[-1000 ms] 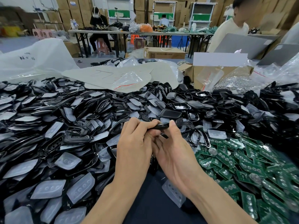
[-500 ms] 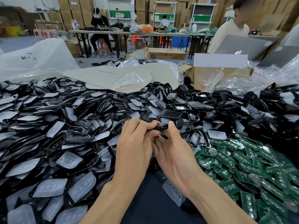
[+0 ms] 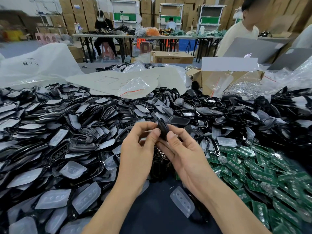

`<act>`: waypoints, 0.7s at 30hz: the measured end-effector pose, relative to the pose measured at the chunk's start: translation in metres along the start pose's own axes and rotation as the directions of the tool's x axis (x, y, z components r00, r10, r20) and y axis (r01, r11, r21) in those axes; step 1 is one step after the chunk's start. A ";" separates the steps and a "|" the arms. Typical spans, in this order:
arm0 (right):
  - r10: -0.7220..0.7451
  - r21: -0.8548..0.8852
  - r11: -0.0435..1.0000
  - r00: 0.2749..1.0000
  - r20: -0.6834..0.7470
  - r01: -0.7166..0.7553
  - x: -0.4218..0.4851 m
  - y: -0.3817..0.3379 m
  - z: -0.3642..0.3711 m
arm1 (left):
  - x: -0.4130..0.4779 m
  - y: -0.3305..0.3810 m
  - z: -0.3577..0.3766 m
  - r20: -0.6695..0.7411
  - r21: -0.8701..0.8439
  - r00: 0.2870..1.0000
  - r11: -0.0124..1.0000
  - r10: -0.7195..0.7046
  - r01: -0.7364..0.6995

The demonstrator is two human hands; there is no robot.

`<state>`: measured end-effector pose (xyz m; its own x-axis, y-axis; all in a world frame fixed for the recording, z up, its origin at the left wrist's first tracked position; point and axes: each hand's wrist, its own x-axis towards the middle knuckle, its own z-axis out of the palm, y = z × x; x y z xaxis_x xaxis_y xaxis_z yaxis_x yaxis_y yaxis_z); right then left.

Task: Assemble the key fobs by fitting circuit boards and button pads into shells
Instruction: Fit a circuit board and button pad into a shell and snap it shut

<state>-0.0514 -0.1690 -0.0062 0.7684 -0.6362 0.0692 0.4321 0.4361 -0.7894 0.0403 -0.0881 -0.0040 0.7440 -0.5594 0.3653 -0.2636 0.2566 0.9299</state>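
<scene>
Spreading over a dark tabletop (image 3: 152, 215), heaps of black shells (image 3: 84, 132), translucent button pads (image 3: 52, 199) and, at the right, green circuit boards (image 3: 253, 174) lie too many to count, with one lone pad (image 3: 182, 200) on the bare patch between the forearms. Behind is a warehouse room with stacked cardboard boxes (image 3: 148, 7), long folding tables (image 3: 135, 36), two grey laptop lids (image 3: 251, 48) and three other people: a masked seated worker (image 3: 103, 22), a distant worker (image 3: 171, 24) and a standing worker (image 3: 239, 34) at the right. The left hand (image 3: 136, 159) and the right hand (image 3: 187, 159) both pinch one black key fob (image 3: 162, 128), thumbs and fingertips curled onto it, held edge-up above the pile's near edge.
</scene>
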 end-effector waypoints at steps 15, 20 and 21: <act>-0.321 -0.573 0.773 0.947 0.018 0.273 -0.001 -0.003 -0.009 | -0.006 -0.010 0.002 0.099 0.442 0.950 0.842 0.298 -0.310; -0.386 -0.614 0.719 0.922 0.037 0.326 -0.004 -0.006 -0.009 | -0.006 -0.004 0.002 0.129 0.316 0.956 0.903 0.263 -0.291; -0.392 -0.624 0.709 0.919 0.038 0.328 -0.005 -0.006 -0.010 | -0.007 -0.003 0.002 0.141 0.290 0.960 0.917 0.241 -0.273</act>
<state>-0.0622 -0.1750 -0.0072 0.5550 -0.7313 0.3965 0.2641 -0.2970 -0.9176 0.0348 -0.0867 -0.0090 0.5639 -0.5867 0.5812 -0.6234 0.1592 0.7655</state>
